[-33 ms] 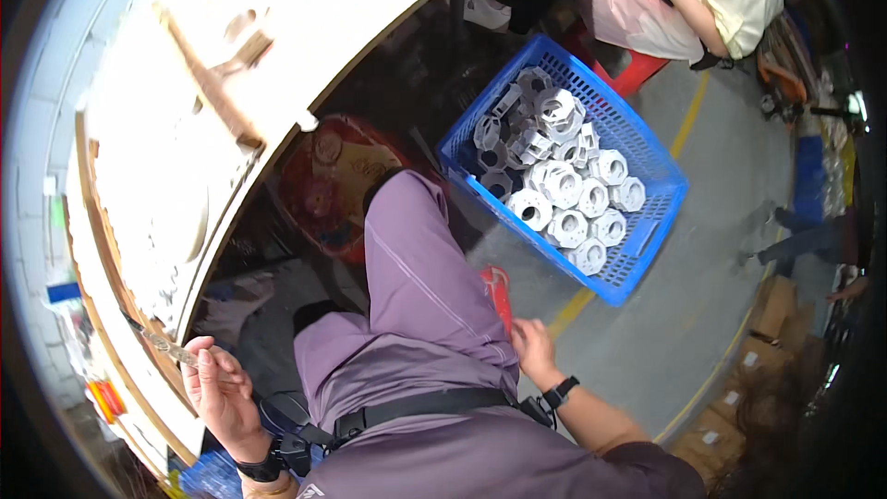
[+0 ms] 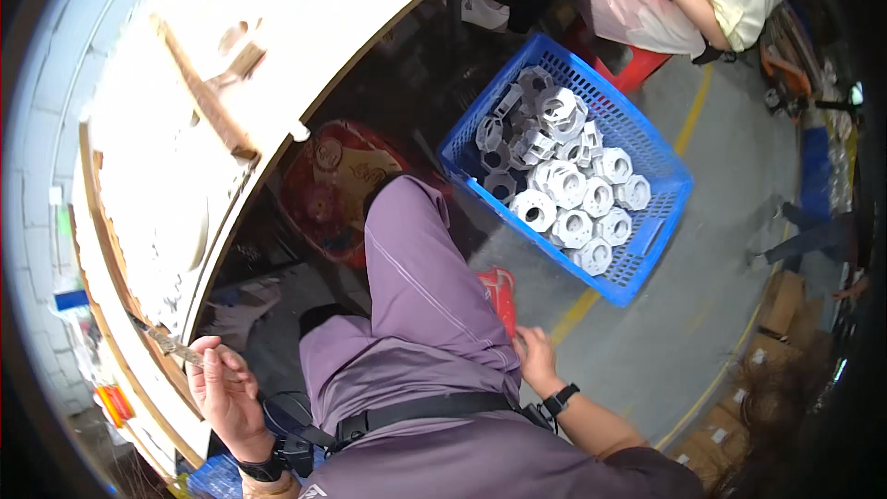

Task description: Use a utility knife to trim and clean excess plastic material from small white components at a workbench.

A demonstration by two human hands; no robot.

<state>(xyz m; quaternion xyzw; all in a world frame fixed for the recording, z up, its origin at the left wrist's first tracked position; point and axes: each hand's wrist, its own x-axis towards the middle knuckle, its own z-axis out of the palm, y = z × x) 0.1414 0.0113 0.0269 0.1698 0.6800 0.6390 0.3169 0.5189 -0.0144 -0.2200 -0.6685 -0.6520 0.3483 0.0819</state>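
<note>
My left hand (image 2: 226,393) is raised beside the workbench (image 2: 277,55) edge at the lower left. Its thumb and fingers pinch a thin, worn, stick-like tool (image 2: 174,346), whose far end points toward the bench. What kind of tool it is, I cannot make out. Beside my right thigh, my right hand (image 2: 538,359) hangs low with curled fingers at the lower end of a red plastic piece (image 2: 500,298), which looks like a stool's edge. My leg partly hides that piece. Ahead to the right, a blue crate (image 2: 661,166) holds many pale grey octagonal ring-shaped parts (image 2: 564,183).
A red round basin or stool (image 2: 319,194) stands in shadow under the bench. Another person (image 2: 684,0) sits on a red stool (image 2: 637,69) beyond the crate. Cardboard boxes (image 2: 721,434) line the right side. A wooden strip (image 2: 199,83) lies on the bright bench.
The view has shifted slightly. The tool in my left hand is tilted a little differently; my right hand stays beside the red piece.
</note>
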